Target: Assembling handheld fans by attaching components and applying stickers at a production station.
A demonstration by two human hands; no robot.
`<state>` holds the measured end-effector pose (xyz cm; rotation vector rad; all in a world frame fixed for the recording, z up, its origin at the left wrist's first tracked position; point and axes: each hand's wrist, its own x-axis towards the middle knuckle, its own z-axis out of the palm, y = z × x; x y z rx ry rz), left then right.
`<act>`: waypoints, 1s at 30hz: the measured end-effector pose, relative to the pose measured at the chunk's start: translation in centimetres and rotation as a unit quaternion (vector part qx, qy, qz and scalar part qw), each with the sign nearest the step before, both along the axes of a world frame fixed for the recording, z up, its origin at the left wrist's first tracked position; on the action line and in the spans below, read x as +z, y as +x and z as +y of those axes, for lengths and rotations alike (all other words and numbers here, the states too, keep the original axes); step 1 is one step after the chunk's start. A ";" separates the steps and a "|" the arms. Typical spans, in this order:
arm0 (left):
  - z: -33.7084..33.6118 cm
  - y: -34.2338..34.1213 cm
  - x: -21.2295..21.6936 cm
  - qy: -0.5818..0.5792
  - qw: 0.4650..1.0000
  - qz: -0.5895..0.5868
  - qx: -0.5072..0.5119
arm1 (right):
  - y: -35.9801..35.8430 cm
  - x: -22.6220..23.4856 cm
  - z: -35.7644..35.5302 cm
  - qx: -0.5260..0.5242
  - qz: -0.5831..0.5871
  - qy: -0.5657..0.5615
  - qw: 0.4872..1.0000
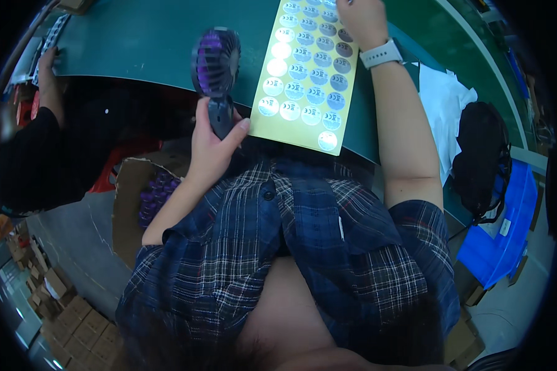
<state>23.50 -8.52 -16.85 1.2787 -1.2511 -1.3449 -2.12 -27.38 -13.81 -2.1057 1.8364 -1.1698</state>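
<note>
My left hand (215,139) is wrapped round the handle of a dark handheld fan (218,65) with purple inside its round cage. The fan is upright, its head over the green table. Right beside it, a yellow sheet of round silver stickers (304,74) lies on the table, its near end reaching past the edge. A single sticker (327,141) shows in the sheet's nearest row. At the sheet's upper right, my right hand (365,23) touches it with curled fingers. The top of the picture cuts off those fingertips, so whatever they pinch is hidden.
White paper (436,111) and a black bag (481,161) lie to the right, above a blue bin (504,229). A cardboard box of purple parts (158,195) stands below the table at left. Another person's arm (49,86) rests at the table's far left.
</note>
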 end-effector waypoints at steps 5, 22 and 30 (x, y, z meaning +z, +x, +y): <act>1.5 -0.7 -2.0 0.065 0.991 0.113 -0.001 | -0.1 -1.1 -0.2 -0.031 0.044 -0.125 0.991; -4.4 5.4 10.9 -0.115 0.969 -0.185 -0.117 | 5.5 8.0 4.9 0.483 0.102 0.094 0.865; -7.1 9.8 17.2 -0.148 0.933 -0.293 -0.145 | 5.9 15.2 6.7 0.431 0.198 0.200 0.857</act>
